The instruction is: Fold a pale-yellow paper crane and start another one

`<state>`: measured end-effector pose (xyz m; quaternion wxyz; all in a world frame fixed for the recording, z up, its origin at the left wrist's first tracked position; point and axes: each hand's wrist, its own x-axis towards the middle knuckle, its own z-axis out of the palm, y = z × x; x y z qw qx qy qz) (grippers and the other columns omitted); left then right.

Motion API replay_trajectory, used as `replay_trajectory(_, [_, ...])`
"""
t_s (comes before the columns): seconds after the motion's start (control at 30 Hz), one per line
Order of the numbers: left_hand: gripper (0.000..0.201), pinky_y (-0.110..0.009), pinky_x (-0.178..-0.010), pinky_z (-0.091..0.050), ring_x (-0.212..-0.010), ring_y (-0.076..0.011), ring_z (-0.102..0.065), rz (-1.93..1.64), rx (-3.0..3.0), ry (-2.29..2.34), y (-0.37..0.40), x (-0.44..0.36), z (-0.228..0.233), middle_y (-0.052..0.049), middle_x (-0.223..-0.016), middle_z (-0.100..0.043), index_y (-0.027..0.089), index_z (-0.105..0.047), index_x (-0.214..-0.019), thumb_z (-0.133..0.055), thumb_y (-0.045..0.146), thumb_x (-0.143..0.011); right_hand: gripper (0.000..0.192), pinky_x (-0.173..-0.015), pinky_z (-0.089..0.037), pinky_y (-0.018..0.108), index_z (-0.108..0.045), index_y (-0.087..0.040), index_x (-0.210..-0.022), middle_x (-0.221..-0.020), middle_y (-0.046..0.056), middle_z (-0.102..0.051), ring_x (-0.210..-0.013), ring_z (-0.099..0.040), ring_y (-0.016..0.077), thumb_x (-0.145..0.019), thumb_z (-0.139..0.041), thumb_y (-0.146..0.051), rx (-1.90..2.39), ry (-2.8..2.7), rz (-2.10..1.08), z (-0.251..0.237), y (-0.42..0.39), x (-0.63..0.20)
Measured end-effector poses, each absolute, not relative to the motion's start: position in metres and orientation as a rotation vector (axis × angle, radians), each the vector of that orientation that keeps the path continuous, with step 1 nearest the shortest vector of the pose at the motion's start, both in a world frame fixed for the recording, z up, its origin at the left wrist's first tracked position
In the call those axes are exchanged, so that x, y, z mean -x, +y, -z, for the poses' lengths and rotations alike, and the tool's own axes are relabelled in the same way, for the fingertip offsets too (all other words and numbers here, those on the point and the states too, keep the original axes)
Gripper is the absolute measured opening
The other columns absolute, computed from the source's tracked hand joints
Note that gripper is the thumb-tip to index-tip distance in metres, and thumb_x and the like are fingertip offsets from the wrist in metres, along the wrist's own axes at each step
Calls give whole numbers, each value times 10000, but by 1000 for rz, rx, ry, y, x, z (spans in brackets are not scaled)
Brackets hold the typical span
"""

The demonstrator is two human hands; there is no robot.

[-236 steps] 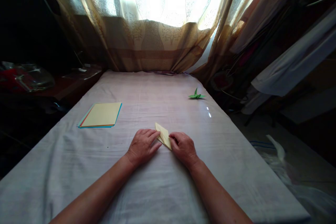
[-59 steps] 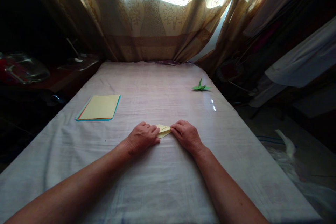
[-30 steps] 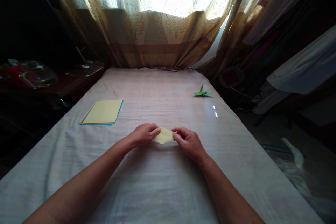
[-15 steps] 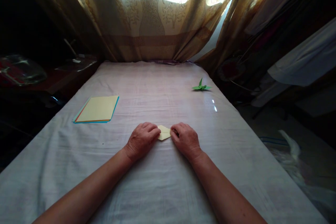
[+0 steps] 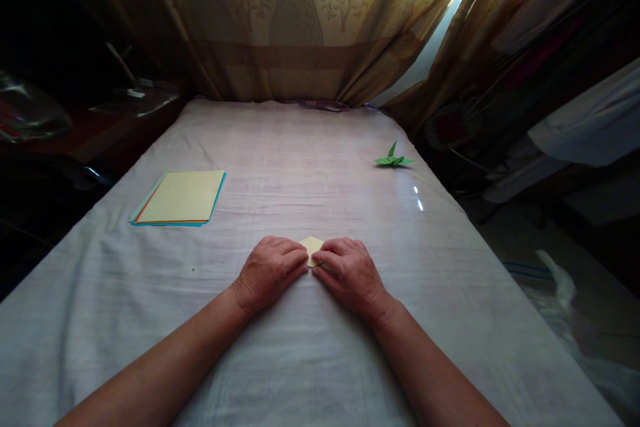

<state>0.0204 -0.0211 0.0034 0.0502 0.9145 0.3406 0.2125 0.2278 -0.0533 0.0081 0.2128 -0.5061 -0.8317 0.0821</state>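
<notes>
Fingers of left hand point(image 5: 270, 271), right hand point(image 5: 347, 273) pressed flat on yellow folded paper point(image 5: 311, 245) | no writing readable

- Bed point(image 5: 310, 360) covered with a pale, wrinkled sheet, running from the near edge to the curtain.
- Small folded yellow paper point(image 5: 311, 244) flat on the sheet, pressed under the fingertips of left hand point(image 5: 270, 272) and right hand point(image 5: 349, 273).
- Stack of coloured sheets point(image 5: 179, 198), yellow on top, well left of the fingers and farther off.
- Green paper crane point(image 5: 393, 159) well beyond the fingers, to the right, near the bed's edge.
</notes>
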Motion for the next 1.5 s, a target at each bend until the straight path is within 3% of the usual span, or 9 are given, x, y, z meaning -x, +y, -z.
replay_trajectory(0.43, [244,-338,-834,-466,-908,-187,-644,-748,-2732,1110,-24,-25,-2,-45,-981,-721,189,-655,-900,-446,273,-995,221,-838,-333,327,-689,-227,-848,-894,36,-696,-839,-585,167,-966,-522,-311,1360,-2247,-106,-2,-48,-229])
replay_trajectory(0.67, [154,-363,-889,-467,-976,-203,-615,-738,-2586,1160,-23,-28,0,-55,-1051,-690,191,-629,-883,-497,223,-957,112,-803,-349,322,-664,-217,-866,-907,36,-680,-858,-591,188,-912,-579,-273,1368,-2221,-206,1,-47,-231])
replay_trajectory(1.5, [156,-395,-936,-480,-1026,-222,-593,-764,-2433,1267,-19,-30,2,-86,-1086,-660,181,-587,-755,-564,192,-909,163,-731,-330,309,-602,-213,-687,-758,3,-619,-762,-563,170,-845,-594,-252,1640,-1957,-357,-1,-43,-218])
